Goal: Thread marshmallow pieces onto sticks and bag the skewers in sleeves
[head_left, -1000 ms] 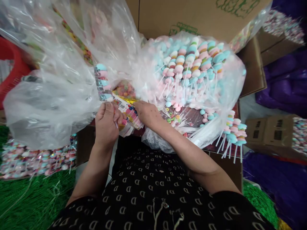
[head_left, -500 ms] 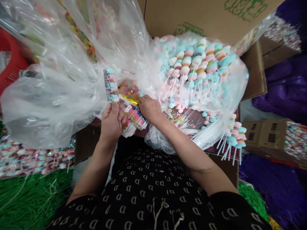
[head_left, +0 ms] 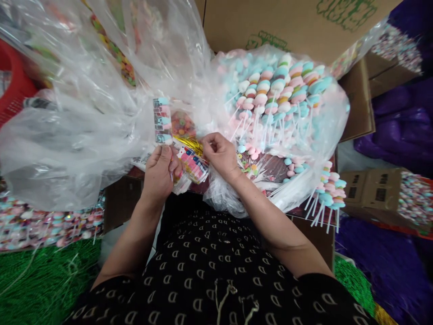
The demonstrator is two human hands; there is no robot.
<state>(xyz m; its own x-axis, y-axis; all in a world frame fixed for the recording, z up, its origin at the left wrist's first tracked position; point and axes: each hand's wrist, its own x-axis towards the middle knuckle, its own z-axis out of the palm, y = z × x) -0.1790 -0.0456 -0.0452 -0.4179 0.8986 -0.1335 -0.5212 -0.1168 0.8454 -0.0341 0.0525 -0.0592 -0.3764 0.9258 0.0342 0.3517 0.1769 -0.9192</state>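
Note:
My left hand [head_left: 158, 169] is closed around the lower end of a marshmallow skewer in a printed clear bag [head_left: 162, 119]. Its pink, blue and white pieces stick up above my fist. Pinched together, the fingers of my right hand [head_left: 219, 153] are at the right end of a bundle of gold twist ties [head_left: 187, 143]; what they hold, if anything, is too small to make out. Just below the ties lies a stack of colourful printed cards or packets [head_left: 192, 164]. Behind them is a clear bag of small ring-shaped candies [head_left: 182, 124].
A large plastic bag of marshmallow skewers [head_left: 277, 95] fills the right of the table, with several loose skewers [head_left: 326, 198] at its edge. Crumpled clear plastic [head_left: 67, 149] covers the left. A cardboard box [head_left: 243, 22] stands behind; a red basket [head_left: 13, 85] is far left.
My right hand has lifted slightly and drawn to the right from the gold ties, fingers now curled in a pinch. The left hand and bagged skewer have shifted a little right.

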